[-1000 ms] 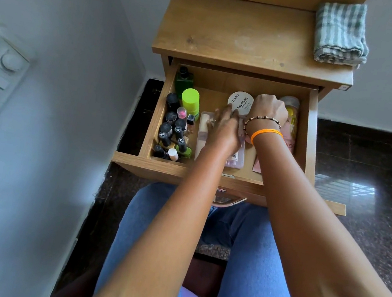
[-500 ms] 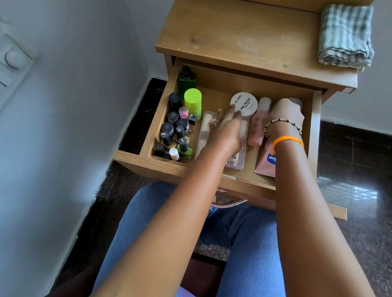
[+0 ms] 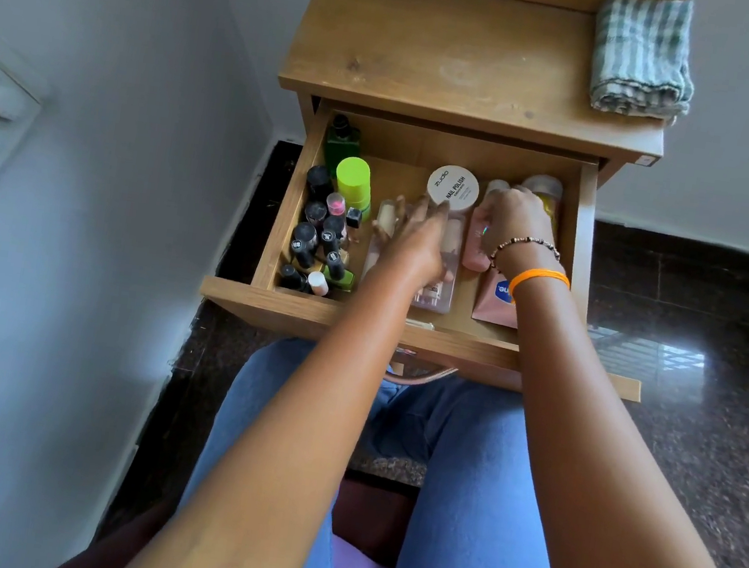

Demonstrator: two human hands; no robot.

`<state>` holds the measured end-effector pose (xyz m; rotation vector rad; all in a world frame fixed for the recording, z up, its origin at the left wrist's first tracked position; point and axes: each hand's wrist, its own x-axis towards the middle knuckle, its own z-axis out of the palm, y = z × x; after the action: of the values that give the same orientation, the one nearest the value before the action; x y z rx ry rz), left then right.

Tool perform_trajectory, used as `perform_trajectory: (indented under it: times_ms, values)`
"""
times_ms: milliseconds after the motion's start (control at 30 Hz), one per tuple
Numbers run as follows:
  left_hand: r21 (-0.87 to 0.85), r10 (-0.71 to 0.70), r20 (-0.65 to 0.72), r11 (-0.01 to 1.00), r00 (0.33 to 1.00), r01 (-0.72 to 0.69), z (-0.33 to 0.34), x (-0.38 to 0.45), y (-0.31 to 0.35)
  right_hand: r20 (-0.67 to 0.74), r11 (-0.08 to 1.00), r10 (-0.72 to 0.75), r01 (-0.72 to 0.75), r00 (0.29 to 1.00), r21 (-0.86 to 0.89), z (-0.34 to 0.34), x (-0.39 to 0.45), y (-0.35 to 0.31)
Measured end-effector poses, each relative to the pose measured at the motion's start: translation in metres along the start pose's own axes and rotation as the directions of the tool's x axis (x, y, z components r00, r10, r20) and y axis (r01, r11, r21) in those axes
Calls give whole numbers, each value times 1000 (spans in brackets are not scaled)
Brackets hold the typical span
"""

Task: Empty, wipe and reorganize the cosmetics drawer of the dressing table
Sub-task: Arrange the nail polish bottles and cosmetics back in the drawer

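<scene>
The wooden drawer (image 3: 580, 245) of the dressing table is pulled out and holds cosmetics. My left hand (image 3: 417, 241) hovers with spread fingers over a clear pack of pale bottles (image 3: 436, 292) in the middle; motion blurs it. Just behind its fingertips stands a round white nail polish remover jar (image 3: 453, 188). My right hand (image 3: 513, 221) curls over a pink bottle (image 3: 474, 249) at the drawer's right. A pink tube with a blue label (image 3: 495, 303) lies below that wrist. A yellow bottle (image 3: 545, 193) stands in the back right corner.
Several dark-capped nail polish bottles (image 3: 318, 240) crowd the drawer's left side, with a green bottle (image 3: 341, 144) and a lime-capped container (image 3: 353, 180) behind them. A folded striped cloth (image 3: 642, 56) lies on the tabletop (image 3: 443, 52). A wall is close on the left.
My right hand shifted right across the drawer's back and now sits over the pink bottle. My left hand stayed over the clear pack and spread its fingers.
</scene>
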<state>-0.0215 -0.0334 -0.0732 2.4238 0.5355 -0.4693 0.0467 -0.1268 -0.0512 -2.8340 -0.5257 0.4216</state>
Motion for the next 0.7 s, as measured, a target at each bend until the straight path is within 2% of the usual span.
perform_trajectory:
  times_ms: [167,300,367,533,700]
  values:
    - [-28,19,-65,999,998,-20,-8,-17,8,24,998,-63,62,998,30,-10,-13,1]
    - [8,195,-208,980,958,-198,-21,-67,14,-7,972,-209,208,978,111,-21,-55,0]
    - [67,239,-233,971,943,-230,-22,-97,0,34,954,-279,273,960,125,-26,-83,2]
    - [169,113,-139,982,984,-89,-21,-138,-48,181,942,-299,259,937,214,-30,-130,2]
    - [383,153,-177,921,972,-75,-13,-135,-54,190,931,-335,293,923,220,-18,-139,-4]
